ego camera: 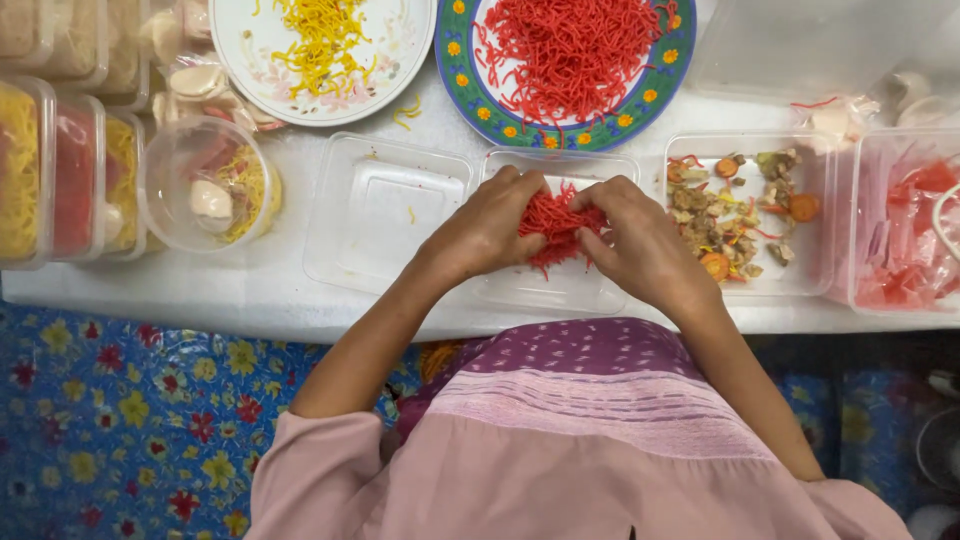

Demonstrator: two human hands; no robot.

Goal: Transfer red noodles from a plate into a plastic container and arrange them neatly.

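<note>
Fingers of both hands — left hand [490, 225], right hand [635, 240] — pinch red noodles [553, 220] mid-frame over a white table [200, 285]; flowered floor mat [120, 400] lower left.

Plate with floral rim [395, 60], holding yellow noodles [322, 38], beside green-and-blue rimmed plate [660, 85] piled with red noodles [575, 50]. Empty clear tray [385, 215] on white table [250, 290]. Another clear tray [810, 280] with carrot slices and mixed vegetable bits [730, 215]. Round clear tub [205, 185] at left, next to stacked filled boxes [60, 170]. Pinkish-red pieces in container [905, 240] at far right. Blue flowered mat [130, 420] below.
</note>
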